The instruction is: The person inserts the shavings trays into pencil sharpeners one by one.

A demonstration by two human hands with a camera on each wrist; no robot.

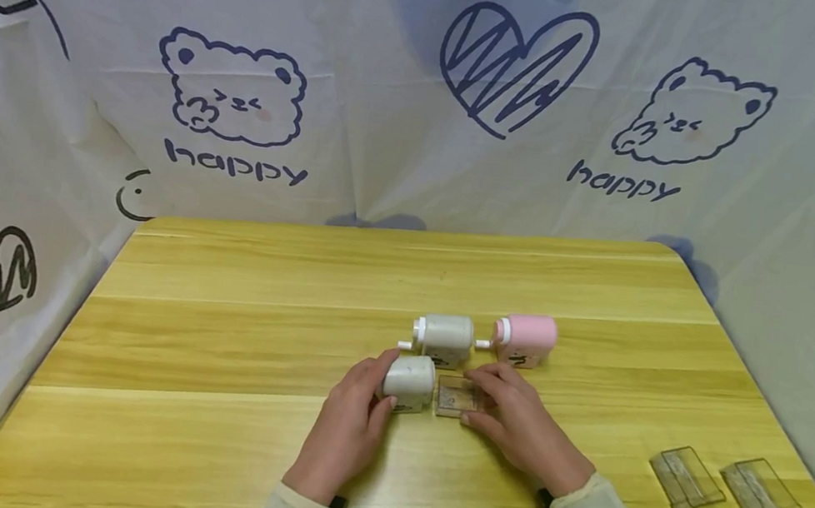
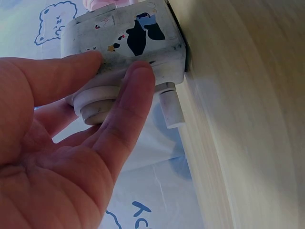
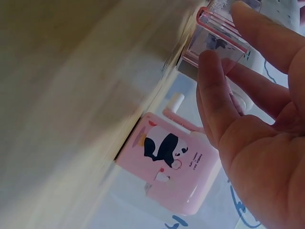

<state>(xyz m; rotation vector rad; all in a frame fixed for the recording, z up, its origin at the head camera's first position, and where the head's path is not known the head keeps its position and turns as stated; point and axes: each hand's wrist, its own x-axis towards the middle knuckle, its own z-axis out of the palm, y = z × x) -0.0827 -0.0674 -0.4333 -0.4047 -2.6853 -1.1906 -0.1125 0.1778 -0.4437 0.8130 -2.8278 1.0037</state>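
Observation:
My left hand (image 1: 352,424) grips a white hand-crank pencil sharpener (image 1: 410,377) standing on the table. In the left wrist view, thumb and fingers lie along this sharpener (image 2: 128,45), which bears dark cartoon prints; its crank handle (image 2: 171,109) sticks out below. Just to its right, my right hand (image 1: 526,422) pinches a clear plastic shavings drawer (image 1: 457,397) by its sides. The drawer (image 3: 217,43) faces the sharpener's end; whether the two touch I cannot tell. Right behind them stand another white sharpener (image 1: 447,339) and a pink sharpener (image 1: 532,340), the latter with a panda print (image 3: 164,145).
Two more clear drawers (image 1: 687,480) (image 1: 761,493) lie near the right edge of the wooden table (image 1: 217,333). A white cloth (image 1: 365,98) with blue drawings hangs behind the table and along its sides.

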